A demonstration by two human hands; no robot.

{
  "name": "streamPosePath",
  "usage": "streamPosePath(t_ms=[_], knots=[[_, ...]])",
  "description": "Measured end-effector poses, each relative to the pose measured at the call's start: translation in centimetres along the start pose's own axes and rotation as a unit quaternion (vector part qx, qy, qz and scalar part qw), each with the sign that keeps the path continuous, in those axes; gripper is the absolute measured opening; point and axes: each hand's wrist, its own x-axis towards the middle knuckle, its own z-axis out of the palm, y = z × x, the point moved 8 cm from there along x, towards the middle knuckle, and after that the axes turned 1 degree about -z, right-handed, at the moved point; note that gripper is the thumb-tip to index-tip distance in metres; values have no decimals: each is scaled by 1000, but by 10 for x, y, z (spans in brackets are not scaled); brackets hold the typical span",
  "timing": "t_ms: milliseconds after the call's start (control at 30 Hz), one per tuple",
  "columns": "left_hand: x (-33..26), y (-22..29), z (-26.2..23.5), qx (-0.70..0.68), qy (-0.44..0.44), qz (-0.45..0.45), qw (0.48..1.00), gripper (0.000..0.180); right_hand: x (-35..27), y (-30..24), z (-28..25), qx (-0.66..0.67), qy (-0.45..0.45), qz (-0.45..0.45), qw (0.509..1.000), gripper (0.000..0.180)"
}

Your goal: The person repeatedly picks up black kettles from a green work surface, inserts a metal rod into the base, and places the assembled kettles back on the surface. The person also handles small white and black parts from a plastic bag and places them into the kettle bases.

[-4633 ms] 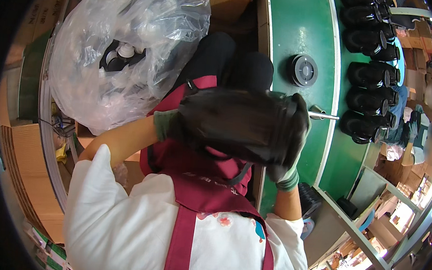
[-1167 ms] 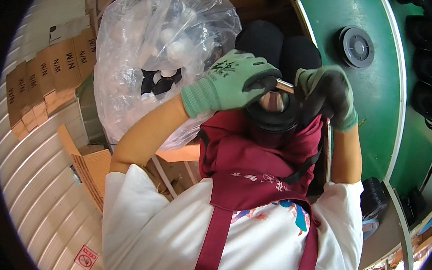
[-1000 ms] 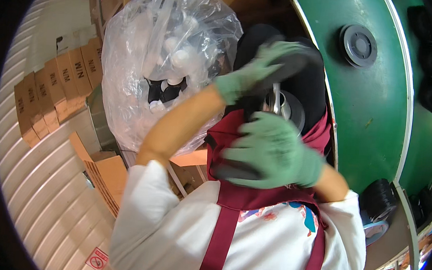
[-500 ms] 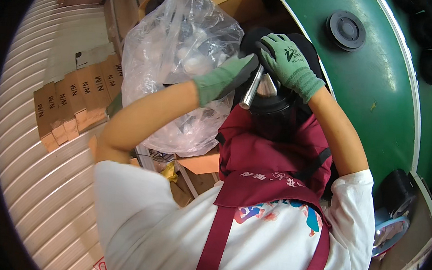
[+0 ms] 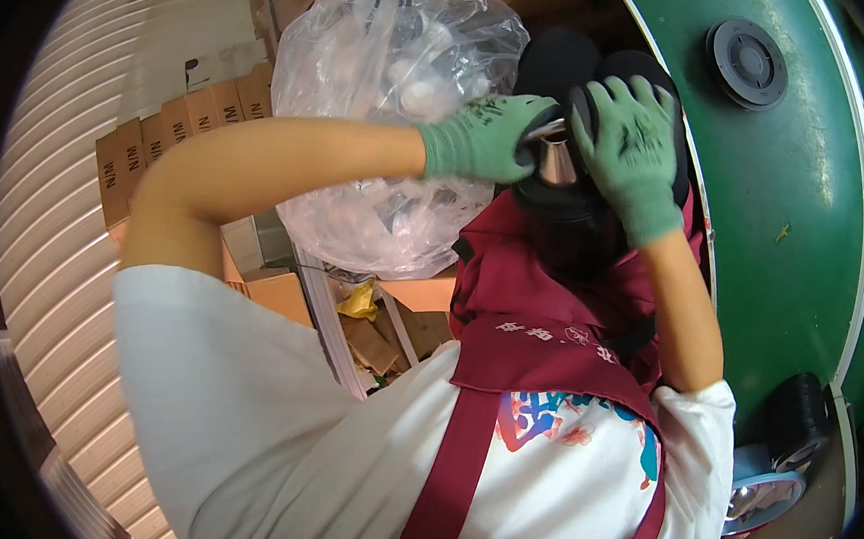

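My left hand (image 5: 496,139), in a green glove with dark palm coating, is closed around a silver metal tube (image 5: 546,130); most of the tube is hidden by the fingers. Just below its visible end sits a shiny metal cone-shaped piece (image 5: 558,164) on a black rounded object (image 5: 566,214) in front of my apron. My right hand (image 5: 636,149), gloved alike, is close beside the cone on its right. Its fingers are bent downward and closed over something hidden beneath the glove. Black rounded shapes (image 5: 559,63) lie behind both hands.
A large clear plastic bag (image 5: 394,97) of pale items bulges on the left. Flattened cardboard (image 5: 176,126) leans beyond it. To the right runs a green tabletop (image 5: 775,233) bearing a black disc (image 5: 747,63). A black container (image 5: 792,420) and blue-rimmed basin (image 5: 767,498) stand lower right.
My left hand has closed around the metal tube, which has turned and mostly disappeared within the grip. My left elbow has swung outward. The view has shifted, and my right hand stays near the cone.
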Motion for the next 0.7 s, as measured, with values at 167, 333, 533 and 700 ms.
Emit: streamPosePath(t_ms=[167, 333, 533, 700], knots=[[18, 0, 5, 38, -23, 196, 980, 60, -11, -11, -36, -62, -111, 85, 988, 24], [8, 10, -10, 4, -91, 72, 993, 58, 20, 57, -29, 78, -108, 57, 989, 16], [17, 13, -1, 54, -60, 113, 990, 50, 1, 38, 39, 514, -318, 9, 797, 30], [13, 6, 0, 66, -34, 253, 965, 54, -10, -7, 19, 726, -345, 88, 588, 33]])
